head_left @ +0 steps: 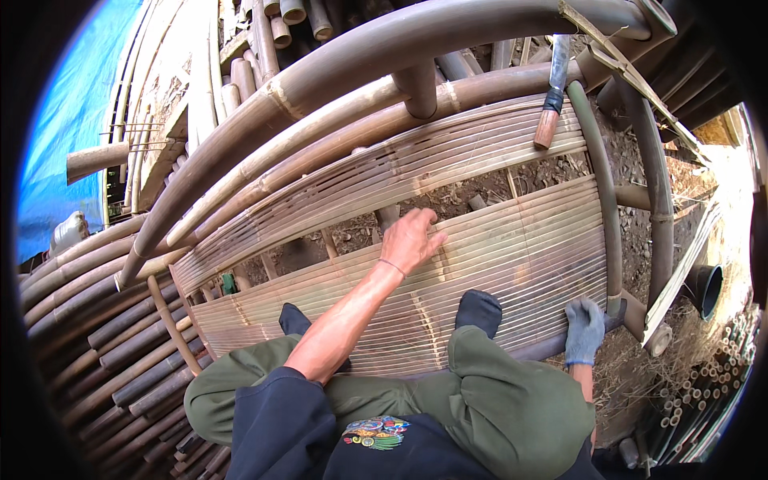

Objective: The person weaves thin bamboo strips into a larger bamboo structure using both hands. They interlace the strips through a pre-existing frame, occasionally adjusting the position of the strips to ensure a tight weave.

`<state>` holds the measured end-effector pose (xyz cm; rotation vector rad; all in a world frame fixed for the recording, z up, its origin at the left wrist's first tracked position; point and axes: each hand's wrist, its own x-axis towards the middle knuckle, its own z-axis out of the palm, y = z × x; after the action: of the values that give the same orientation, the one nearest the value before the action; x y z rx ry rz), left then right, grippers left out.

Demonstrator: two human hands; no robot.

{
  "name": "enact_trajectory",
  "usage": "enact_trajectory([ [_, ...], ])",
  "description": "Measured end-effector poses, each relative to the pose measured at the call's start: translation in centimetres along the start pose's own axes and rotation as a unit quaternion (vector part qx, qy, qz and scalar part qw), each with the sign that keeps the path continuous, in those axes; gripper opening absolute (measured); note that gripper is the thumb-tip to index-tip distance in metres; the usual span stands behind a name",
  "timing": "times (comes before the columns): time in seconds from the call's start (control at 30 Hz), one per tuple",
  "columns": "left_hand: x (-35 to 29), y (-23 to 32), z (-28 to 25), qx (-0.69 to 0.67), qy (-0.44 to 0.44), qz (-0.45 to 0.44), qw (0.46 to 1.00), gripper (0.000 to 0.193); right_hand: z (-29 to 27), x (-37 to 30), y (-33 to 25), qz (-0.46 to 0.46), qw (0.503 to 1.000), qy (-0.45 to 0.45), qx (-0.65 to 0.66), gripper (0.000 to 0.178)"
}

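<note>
My left hand (412, 238), bare with a thin band at the wrist, reaches to the far edge of the bamboo-slat seat (512, 264). Its fingers are loosely bent and apart from the thumb, with nothing visible between them. My right hand (584, 326), in a grey glove, is curled over the dark bamboo front rail (548, 346) near the seat's right corner. Beyond a gap lies a second, narrower band of slats (336, 192). A knife (547, 128) with a wooden handle rests against the back slats, its blade pointing away. My feet in dark socks are on the seat.
A thick curved bamboo pole (320, 72) arches across the back. Stacked bamboo poles (144, 352) lie at left, near a blue tarp (68, 136). At right are split bamboo strips (680, 264), a dark bucket (706, 290) and a pile of thin bamboo tubes (704, 392).
</note>
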<state>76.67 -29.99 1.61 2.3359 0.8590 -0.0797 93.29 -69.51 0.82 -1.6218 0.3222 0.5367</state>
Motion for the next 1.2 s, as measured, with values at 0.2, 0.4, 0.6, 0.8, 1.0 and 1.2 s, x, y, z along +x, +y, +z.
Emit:
enact_trajectory([
  [0.2, -1.8, -0.8, 1.7, 0.126, -0.026, 0.004, 0.992, 0.019, -17.5, -11.3, 5.2, 0.270, 0.936, 0.209, -0.080, 0.009],
  [0.4, 2.8, 2.1, 5.0, 0.027, -0.074, -0.162, 0.984, 0.017, -33.3, -17.9, 14.9, 0.169, 0.828, 0.075, -0.529, 0.021],
  [0.6, 4.9, 9.6, -4.4, -0.739, 0.008, -0.098, 0.666, 0.026, -1.6, -9.1, 0.6, -0.040, 0.776, -0.012, -0.629, 0.029],
  [0.8, 1.3, -3.7, -4.1, 0.124, 0.214, 0.010, 0.969, 0.019, 17.7, 5.2, -5.0, -0.428, 0.720, -0.029, -0.546, 0.046],
  [1.0, -3.3, -12.0, -2.3, -0.543, 0.150, -0.507, 0.653, 0.035, 20.1, 22.4, -4.2, -0.510, 0.695, -0.092, -0.498, 0.021],
  [1.2, -5.1, -13.7, -0.3, -0.774, 0.334, -0.331, 0.424, 0.038, 19.9, 26.9, -2.2, -0.394, 0.758, -0.078, -0.514, 0.029],
])
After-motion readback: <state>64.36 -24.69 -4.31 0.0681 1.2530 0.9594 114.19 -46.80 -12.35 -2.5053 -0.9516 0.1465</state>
